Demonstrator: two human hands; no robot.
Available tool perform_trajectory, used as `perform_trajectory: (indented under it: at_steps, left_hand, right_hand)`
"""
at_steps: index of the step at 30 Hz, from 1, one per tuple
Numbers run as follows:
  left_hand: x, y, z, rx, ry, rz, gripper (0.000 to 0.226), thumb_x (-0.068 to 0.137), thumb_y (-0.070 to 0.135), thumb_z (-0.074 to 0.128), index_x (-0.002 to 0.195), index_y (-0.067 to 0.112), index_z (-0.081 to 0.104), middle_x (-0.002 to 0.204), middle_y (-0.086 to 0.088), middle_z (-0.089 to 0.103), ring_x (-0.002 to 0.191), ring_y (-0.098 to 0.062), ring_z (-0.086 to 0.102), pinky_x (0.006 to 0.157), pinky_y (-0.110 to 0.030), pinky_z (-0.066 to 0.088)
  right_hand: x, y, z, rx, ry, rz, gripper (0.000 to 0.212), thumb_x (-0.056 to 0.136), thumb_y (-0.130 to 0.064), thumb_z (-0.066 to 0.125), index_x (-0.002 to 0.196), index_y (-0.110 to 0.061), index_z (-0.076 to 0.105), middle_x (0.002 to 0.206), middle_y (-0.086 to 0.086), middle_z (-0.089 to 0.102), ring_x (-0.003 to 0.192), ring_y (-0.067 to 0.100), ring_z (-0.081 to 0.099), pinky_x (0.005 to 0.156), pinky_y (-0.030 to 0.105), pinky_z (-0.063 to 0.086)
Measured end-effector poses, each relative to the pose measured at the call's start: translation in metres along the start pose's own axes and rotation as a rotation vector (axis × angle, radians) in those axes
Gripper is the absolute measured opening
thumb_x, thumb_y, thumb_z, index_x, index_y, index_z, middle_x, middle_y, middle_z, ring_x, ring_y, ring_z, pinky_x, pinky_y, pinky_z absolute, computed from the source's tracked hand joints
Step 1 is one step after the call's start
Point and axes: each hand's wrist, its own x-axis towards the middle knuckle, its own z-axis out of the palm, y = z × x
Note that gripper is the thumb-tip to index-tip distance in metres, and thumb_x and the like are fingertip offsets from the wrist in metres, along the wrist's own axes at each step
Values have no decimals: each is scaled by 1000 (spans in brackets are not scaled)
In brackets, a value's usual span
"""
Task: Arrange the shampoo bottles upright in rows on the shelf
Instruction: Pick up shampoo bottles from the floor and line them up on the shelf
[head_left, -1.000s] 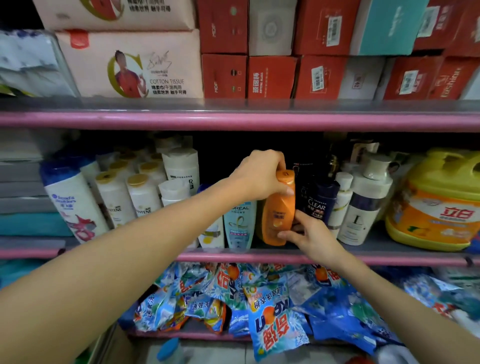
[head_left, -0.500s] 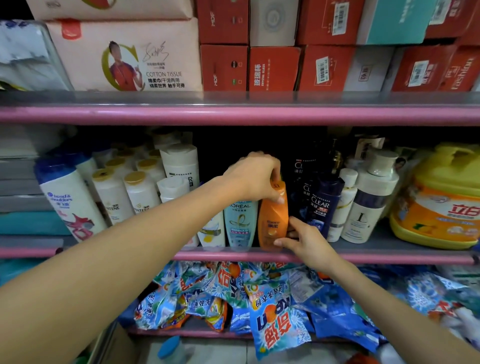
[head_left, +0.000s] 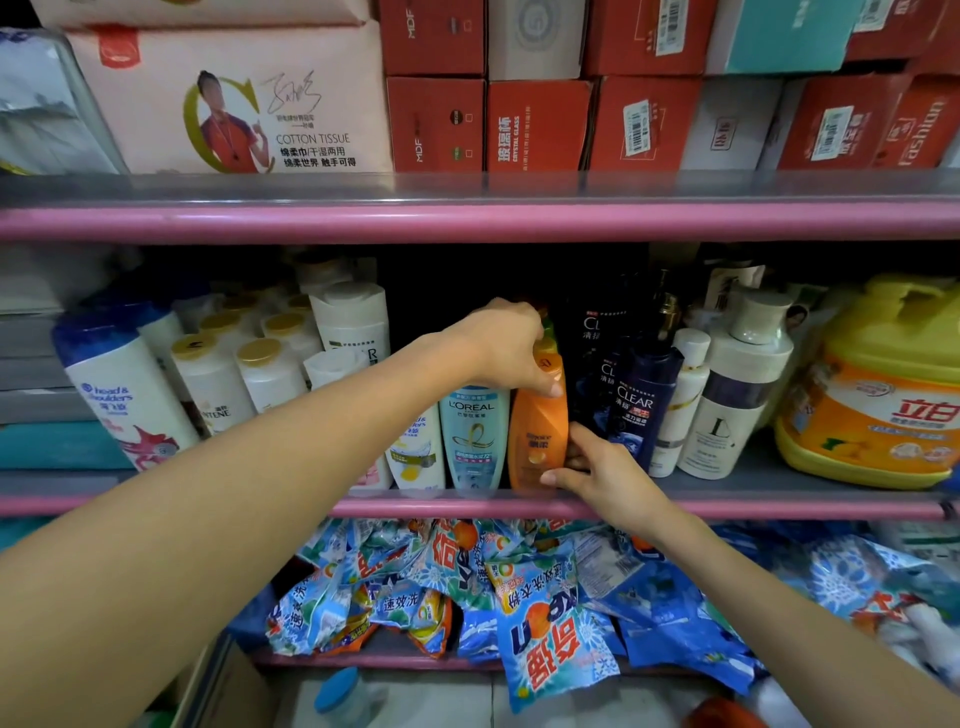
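Glossy orange bottle (head_left: 537, 436) upright at near shelf (head_left: 779, 486) edge, left hand (head_left: 506, 345) gripping its rounded cap, right hand (head_left: 597, 467) pinching its curved base, pale L'Oreal bottle (head_left: 474, 436) just left

Your orange bottle (head_left: 537, 434) now stands upright at the shelf front, touching the L'Oreal bottle (head_left: 474, 436), no longer tilted and lifted beside the Clear bottle (head_left: 641, 410). Your left hand (head_left: 506, 345) stays on its cap while your right hand (head_left: 597, 470) sits lower, at its base.
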Motion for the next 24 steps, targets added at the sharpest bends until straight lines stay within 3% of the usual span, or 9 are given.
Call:
perform_trajectory:
  at_steps: [4,7,9,11,14,18,22,24]
  left_hand:
    - [-1,-2,0,36,-21,8,71,79,54,66,129,5,52,127,-10,54,117,-26,48,93,-34,44]
    - [-8,1,0,70,-19,4,53,79,54,66,102,7,57,104,-10,59,104,-30,57,86,-39,49]
    - [-21,4,0,60,50,29,50,82,50,63,111,10,58,112,-9,62,108,-31,58,90,-42,49]
    - [-43,7,4,-119,192,108,42,88,41,60,123,17,60,123,-3,63,116,-22,57,97,-36,46]
    - [-94,9,19,-556,349,188,20,90,23,60,107,18,69,104,7,71,98,-1,63,91,-20,47]
    - [-159,-12,79,-820,223,70,12,90,19,63,98,16,71,92,8,72,86,-2,65,81,-17,51]
    - [-201,-65,167,-780,80,-199,9,86,18,66,92,16,72,85,4,72,78,-7,66,77,-23,52]
    - [-215,-93,214,-702,-13,-331,12,85,19,66,96,15,71,91,-1,73,86,-17,67,82,-33,52]
  right_hand:
    - [-1,-2,-1,-62,7,30,35,84,-21,70,114,-13,53,111,1,69,99,12,66,93,31,52]
    - [-7,-11,-2,-185,28,60,35,84,-24,70,113,-12,55,108,2,69,97,16,66,91,34,52]
    - [-15,-19,-1,-237,135,102,39,85,-24,69,118,-10,54,109,5,66,99,20,64,90,36,52]
    - [-29,-26,3,-251,299,104,36,86,-20,66,118,-8,53,107,7,64,97,20,62,87,33,50]
    - [-59,-40,17,-138,400,28,18,88,-12,61,103,-13,52,91,0,62,78,7,58,72,21,48]
    - [-89,-47,63,-28,256,46,14,86,-10,60,97,-16,55,84,-3,64,77,9,61,66,17,46]
    - [-95,-34,137,-40,6,80,17,85,-7,61,102,-9,59,89,5,65,77,15,60,68,13,45]
    - [-93,-21,179,-58,-123,128,20,85,-5,60,105,-5,59,86,5,63,73,14,58,68,16,45]
